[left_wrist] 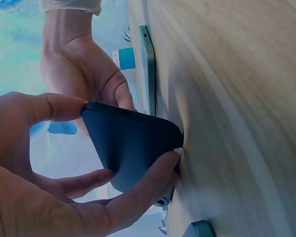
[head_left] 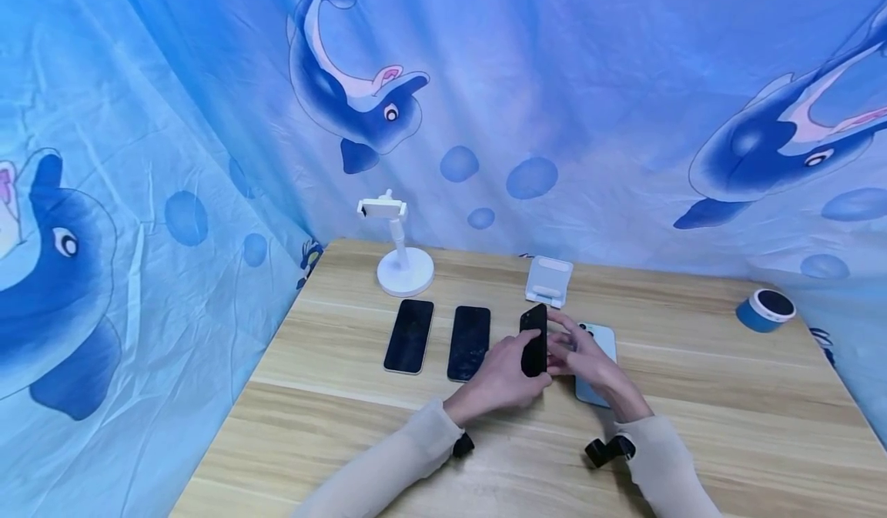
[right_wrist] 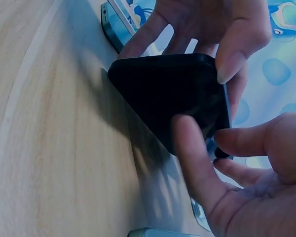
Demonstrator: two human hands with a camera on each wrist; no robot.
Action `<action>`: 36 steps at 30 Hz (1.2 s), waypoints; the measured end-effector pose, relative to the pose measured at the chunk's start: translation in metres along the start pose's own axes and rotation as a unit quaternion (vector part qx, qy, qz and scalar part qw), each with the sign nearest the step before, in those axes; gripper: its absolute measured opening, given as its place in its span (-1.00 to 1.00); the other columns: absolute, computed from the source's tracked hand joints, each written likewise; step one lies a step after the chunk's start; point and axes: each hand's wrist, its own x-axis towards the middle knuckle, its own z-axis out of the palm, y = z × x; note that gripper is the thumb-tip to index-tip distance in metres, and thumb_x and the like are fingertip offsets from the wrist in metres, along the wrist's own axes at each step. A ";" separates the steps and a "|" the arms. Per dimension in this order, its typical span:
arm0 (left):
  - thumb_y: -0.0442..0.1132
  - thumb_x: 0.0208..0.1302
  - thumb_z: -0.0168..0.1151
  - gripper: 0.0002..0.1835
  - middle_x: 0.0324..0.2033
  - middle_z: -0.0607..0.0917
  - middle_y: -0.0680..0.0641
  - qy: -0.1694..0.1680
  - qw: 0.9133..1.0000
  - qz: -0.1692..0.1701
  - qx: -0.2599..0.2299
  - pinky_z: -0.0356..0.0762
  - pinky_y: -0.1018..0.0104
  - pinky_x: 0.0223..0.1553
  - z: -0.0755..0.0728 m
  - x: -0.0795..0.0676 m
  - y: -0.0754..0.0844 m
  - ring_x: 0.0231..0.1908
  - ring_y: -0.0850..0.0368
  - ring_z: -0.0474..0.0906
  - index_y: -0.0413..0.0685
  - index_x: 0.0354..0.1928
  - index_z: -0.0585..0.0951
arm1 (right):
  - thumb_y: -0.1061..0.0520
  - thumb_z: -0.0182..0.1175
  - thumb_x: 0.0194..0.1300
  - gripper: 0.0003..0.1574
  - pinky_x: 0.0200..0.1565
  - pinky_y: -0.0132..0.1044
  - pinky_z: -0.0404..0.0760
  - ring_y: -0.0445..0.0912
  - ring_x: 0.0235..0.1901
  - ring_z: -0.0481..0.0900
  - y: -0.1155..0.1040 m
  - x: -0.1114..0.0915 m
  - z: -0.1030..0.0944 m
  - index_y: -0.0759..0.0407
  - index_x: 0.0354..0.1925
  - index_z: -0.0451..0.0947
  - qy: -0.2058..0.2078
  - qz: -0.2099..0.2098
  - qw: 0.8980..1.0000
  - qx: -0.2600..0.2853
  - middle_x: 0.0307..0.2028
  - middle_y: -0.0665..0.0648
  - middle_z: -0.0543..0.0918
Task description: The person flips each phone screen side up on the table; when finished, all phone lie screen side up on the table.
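Note:
A black phone [head_left: 533, 342] stands tilted on edge above the table, its camera end pointing away from me. My left hand [head_left: 506, 373] grips it by its long edges, thumb on one side and fingers on the other. At the camera end, my right hand [right_wrist: 256, 168] pinches the phone, with one blurred finger across its dark screen face. Beneath and beside the right hand lies a light blue phone [head_left: 593, 389], partly covered by that hand. Two dark-screened phones, one at far left [head_left: 409, 337] and one nearer the left hand [head_left: 470, 342], lie face up.
A white phone holder [head_left: 406, 272] on a round base stands at the back left. Behind the hands is a small white folding stand [head_left: 548, 278]. A blue round object with a dark top [head_left: 765, 311] sits at the right. Dolphin-print curtain [head_left: 589, 102] borders the wooden table [head_left: 728, 410].

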 end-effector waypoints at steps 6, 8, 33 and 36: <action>0.03 0.34 0.35 -0.16 0.36 0.58 -0.13 0.002 0.999 0.004 -0.053 0.60 0.17 0.07 -0.001 -0.001 -0.001 0.21 -0.03 0.60 0.17 0.61 0.26 | 0.22 -0.07 0.65 -0.23 -0.05 -0.21 0.75 0.14 0.12 0.69 0.001 0.001 0.001 0.10 0.66 -0.07 -0.009 0.016 1.000 -0.012 0.43 0.57 0.33; 0.00 0.34 0.34 -0.15 0.36 0.58 -0.13 0.005 0.997 0.012 -0.070 0.61 0.28 -0.06 -0.002 -0.001 -0.001 0.11 0.00 0.66 0.14 0.62 0.23 | 0.18 -0.09 0.67 -0.23 -0.01 -0.18 0.75 0.21 0.18 0.67 0.002 0.002 0.001 0.11 0.67 -0.09 -0.013 0.015 1.000 -0.015 0.45 0.57 0.29; -0.44 0.14 0.39 -0.15 0.12 0.63 -0.22 0.018 0.983 -0.013 -0.184 0.68 0.37 -0.12 -0.012 0.004 -0.012 -0.08 0.03 0.72 -0.24 0.52 0.34 | 0.03 0.13 0.60 -0.27 -0.17 -0.09 0.76 0.10 -0.02 0.68 -0.002 0.001 0.017 0.17 0.58 0.20 0.054 0.039 0.990 -0.122 0.29 0.46 0.42; -0.46 0.12 0.39 -0.14 0.11 0.65 -0.22 0.014 0.982 -0.016 -0.189 0.66 0.38 -0.11 -0.014 0.004 -0.014 -0.09 0.02 0.72 -0.25 0.52 0.33 | 0.05 0.16 0.57 -0.27 -0.20 -0.12 0.76 0.08 -0.07 0.69 -0.001 0.002 0.018 0.16 0.57 0.23 0.061 0.035 0.988 -0.135 0.26 0.44 0.42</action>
